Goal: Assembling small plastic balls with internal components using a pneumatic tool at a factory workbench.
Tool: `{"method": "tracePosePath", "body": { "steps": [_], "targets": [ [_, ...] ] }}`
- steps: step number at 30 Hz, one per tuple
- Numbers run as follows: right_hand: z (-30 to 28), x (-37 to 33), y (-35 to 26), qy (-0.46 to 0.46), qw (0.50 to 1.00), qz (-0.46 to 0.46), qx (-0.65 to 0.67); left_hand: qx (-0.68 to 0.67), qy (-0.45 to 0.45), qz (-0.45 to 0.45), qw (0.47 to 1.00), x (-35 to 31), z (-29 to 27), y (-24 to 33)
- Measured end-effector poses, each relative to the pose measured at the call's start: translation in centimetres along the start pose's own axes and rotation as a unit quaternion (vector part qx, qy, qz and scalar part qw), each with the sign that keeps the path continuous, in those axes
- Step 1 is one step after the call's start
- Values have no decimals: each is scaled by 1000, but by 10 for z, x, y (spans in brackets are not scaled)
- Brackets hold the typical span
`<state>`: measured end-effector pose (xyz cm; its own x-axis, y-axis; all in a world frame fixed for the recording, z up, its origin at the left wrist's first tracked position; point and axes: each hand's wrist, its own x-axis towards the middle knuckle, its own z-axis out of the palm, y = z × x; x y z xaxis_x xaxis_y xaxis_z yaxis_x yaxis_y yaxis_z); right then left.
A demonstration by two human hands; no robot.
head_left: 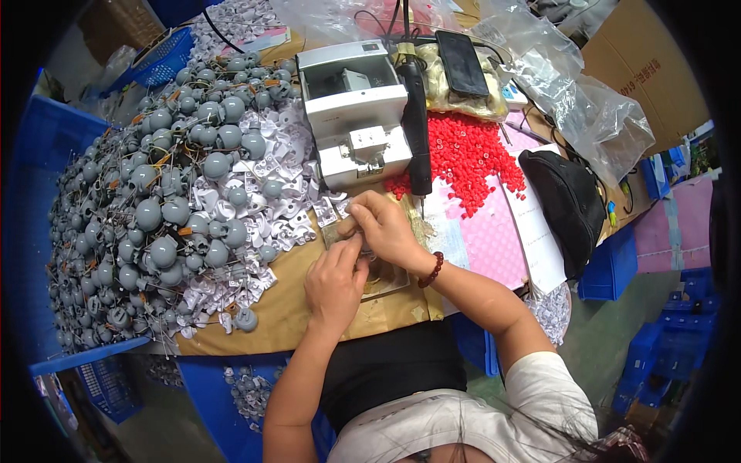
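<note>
My left hand [334, 287] and my right hand [386, 229] meet over a flat plate-like fixture [391, 287] at the table's front edge. The fingers of both are closed together at the tips. Whatever lies between them is small and mostly hidden by the fingers. Just beyond the hands stands a silver-white box-shaped machine [356, 116], which looks like a screw feeder. A black electric screwdriver [416, 127] hangs upright along its right side, its bit pointing down near my right hand. White plastic parts [282, 204] lie loose to the left of my fingers.
Grey ball-shaped parts with wires [162, 212] are heaped at left, inside a blue tray [54, 147]. Small red parts [471, 158] spread to the right, beside a black pouch [562, 204]. A phone [461, 63] rests on a bag at the back. Blue bins [606, 266] stand at right.
</note>
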<state>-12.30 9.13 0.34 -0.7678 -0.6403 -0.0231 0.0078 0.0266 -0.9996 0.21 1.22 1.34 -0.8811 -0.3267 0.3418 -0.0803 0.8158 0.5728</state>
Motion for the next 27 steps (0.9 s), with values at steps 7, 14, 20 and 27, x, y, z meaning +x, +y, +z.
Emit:
{"method": "tracePosePath", "body": {
  "steps": [7, 14, 20, 27],
  "targets": [
    [5, -1, -7, 30, 997, 63, 16, -8, -6, -5, 1000, -1, -1, 0],
    [-1, 7, 4, 58, 995, 44, 66, -11, -12, -5, 1000, -2, 0, 0],
    [-12, 2, 6, -30, 995, 11, 93, -14, 0, -5, 1000, -4, 1, -3],
    [-28, -2, 6, -80, 985, 29, 152, -10, 12, 5, 1000, -5, 2, -2]
  ]
}}
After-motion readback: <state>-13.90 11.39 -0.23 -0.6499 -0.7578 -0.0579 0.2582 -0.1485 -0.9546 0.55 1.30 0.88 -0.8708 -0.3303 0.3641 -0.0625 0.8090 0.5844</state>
